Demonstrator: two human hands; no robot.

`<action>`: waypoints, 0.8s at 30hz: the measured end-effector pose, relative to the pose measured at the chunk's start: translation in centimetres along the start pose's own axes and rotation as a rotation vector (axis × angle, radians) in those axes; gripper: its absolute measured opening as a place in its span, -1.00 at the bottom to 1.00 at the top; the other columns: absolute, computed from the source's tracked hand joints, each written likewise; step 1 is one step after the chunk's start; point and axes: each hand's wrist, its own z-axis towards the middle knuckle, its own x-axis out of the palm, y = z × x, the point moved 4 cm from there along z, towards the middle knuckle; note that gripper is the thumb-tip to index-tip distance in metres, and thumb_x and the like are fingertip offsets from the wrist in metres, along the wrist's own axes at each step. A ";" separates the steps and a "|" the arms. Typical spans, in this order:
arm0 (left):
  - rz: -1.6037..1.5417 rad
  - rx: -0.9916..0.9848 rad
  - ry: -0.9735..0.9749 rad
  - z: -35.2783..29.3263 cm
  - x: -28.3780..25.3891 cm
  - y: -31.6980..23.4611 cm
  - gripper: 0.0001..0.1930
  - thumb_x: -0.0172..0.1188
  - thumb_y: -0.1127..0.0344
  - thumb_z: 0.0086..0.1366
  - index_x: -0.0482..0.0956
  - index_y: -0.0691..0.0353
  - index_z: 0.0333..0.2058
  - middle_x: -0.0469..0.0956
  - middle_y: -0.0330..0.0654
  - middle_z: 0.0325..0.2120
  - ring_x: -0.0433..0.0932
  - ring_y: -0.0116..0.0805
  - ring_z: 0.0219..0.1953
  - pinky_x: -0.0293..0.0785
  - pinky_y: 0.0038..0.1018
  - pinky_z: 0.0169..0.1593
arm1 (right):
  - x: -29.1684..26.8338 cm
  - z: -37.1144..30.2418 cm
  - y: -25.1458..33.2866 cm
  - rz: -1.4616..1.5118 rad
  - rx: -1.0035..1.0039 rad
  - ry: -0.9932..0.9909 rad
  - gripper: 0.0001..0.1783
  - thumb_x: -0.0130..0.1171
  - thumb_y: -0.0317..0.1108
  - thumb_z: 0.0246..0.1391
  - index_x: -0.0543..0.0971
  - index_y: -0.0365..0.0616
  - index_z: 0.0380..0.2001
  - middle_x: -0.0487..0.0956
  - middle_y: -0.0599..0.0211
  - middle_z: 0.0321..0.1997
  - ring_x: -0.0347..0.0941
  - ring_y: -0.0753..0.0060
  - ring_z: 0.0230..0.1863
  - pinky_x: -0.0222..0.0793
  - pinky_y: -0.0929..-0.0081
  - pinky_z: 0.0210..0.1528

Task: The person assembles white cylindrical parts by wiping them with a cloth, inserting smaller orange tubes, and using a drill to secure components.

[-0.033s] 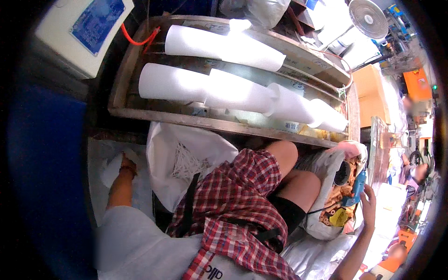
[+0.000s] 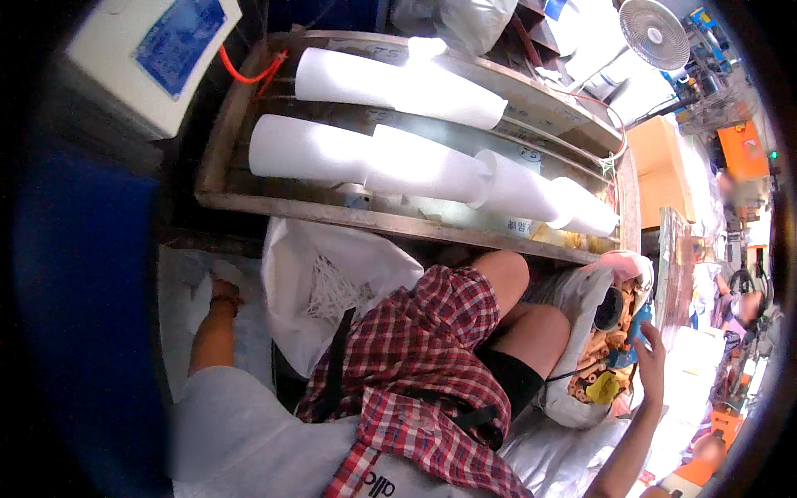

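My left hand point(image 2: 224, 290) reaches down at the left into a pale bin or tray point(image 2: 256, 332), beside a white piece point(image 2: 199, 300). Its fingers are too dark and small to make out. My right hand point(image 2: 651, 353) is raised at the right with fingers extended, holding nothing visible. Partly behind it, a blue power tool point(image 2: 624, 357) lies on a white sack point(image 2: 573, 378) of small tan pieces point(image 2: 591, 358). Between my left arm and lap hangs an open white bag point(image 2: 286, 274) with thin white sticks point(image 2: 332, 290).
Ahead stands a long wooden-edged trough point(image 2: 349, 212) with white rolls point(image 2: 427, 164) laid lengthwise. A machine box point(image 2: 124, 75) stands at far left, a cardboard box point(image 2: 660, 170) at right. Farther right are a fan point(image 2: 655, 35) and blurred people.
My right hand's fingers have shifted slightly left and up, covering more of the blue tool. My left hand has moved a little within the bin. The view has shifted slightly.
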 end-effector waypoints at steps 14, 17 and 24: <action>-1.956 -0.173 -0.340 -12.9 -1.5 14.2 -0.33 -0.28 -0.21 0.31 0.35 0.27 0.09 0.41 -0.09 0.04 0.40 -0.13 0.06 0.32 -0.29 0.09 | 20.7 -2.2 19.0 0.153 -0.940 0.490 -0.57 0.18 -0.39 -0.01 0.43 -0.20 -0.03 0.47 0.12 -0.01 0.41 0.12 -0.01 0.31 0.35 0.03; -2.184 0.140 -0.074 -17.7 -6.7 8.0 -0.34 -0.27 -0.21 0.32 0.24 0.20 0.16 0.30 -0.14 0.14 0.29 -0.13 0.15 0.27 -0.19 0.14 | 23.4 -5.5 22.4 0.300 -1.140 0.420 -0.52 0.19 -0.31 0.00 0.38 -0.21 0.01 0.44 0.10 0.03 0.38 0.07 0.03 0.30 0.32 0.05; -1.831 0.541 0.472 -23.6 -12.4 -9.7 -0.25 -0.27 -0.34 0.24 0.26 0.17 0.15 0.33 -0.12 0.11 0.33 -0.17 0.11 0.28 -0.19 0.14 | 25.1 -9.3 26.5 0.305 -1.229 0.108 -0.27 0.21 -0.15 -0.04 0.20 -0.20 0.15 0.36 0.12 0.10 0.24 0.04 0.15 -0.05 0.03 0.25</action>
